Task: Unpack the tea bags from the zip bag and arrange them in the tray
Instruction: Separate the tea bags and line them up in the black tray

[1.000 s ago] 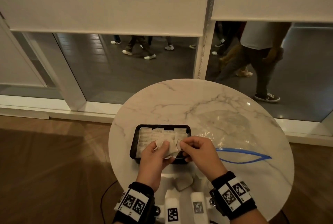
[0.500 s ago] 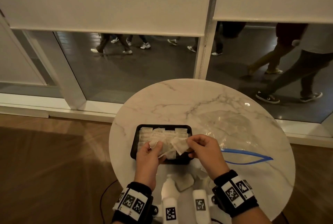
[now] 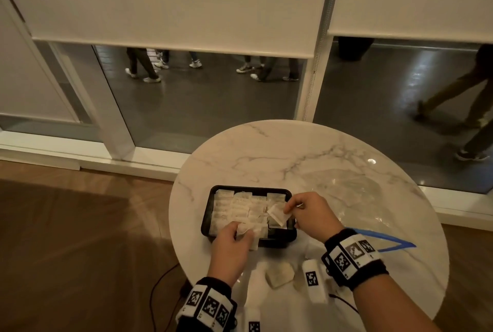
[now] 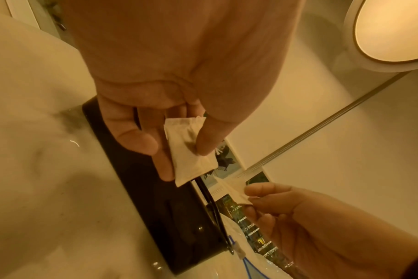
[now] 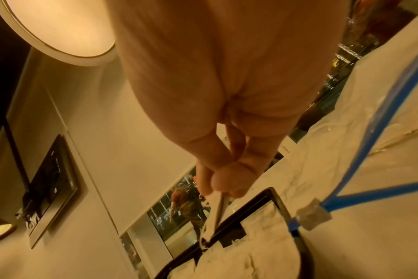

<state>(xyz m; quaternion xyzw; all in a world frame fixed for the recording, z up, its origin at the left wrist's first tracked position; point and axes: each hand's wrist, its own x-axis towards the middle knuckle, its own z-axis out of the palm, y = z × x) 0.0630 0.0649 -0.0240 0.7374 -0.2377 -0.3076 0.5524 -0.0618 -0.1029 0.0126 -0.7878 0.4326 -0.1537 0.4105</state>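
Observation:
A black tray (image 3: 211, 199) holds several white tea bags in rows (image 3: 241, 206). My left hand (image 3: 241, 233) is over the tray's near edge and pinches one tea bag (image 4: 189, 149) between thumb and fingers. Over the tray's right side, my right hand (image 3: 289, 210) pinches a second tea bag (image 3: 277, 215) by its edge, also seen in the right wrist view (image 5: 218, 207). The clear zip bag (image 3: 346, 192) with its blue zip (image 3: 386, 242) lies flat to the right of the tray, with its slider (image 5: 313, 217) near the tray's corner.
The round marble table (image 3: 266, 150) stands by a glass wall where people walk past outside. A loose tea bag (image 3: 280, 273) and white marker blocks (image 3: 312, 278) lie near the table's front edge. A dark cable (image 3: 160, 286) hangs off at the left.
My hands have drawn apart over the tray. The left hand went down-left to the near edge with one tea bag, while the right went right with the other.

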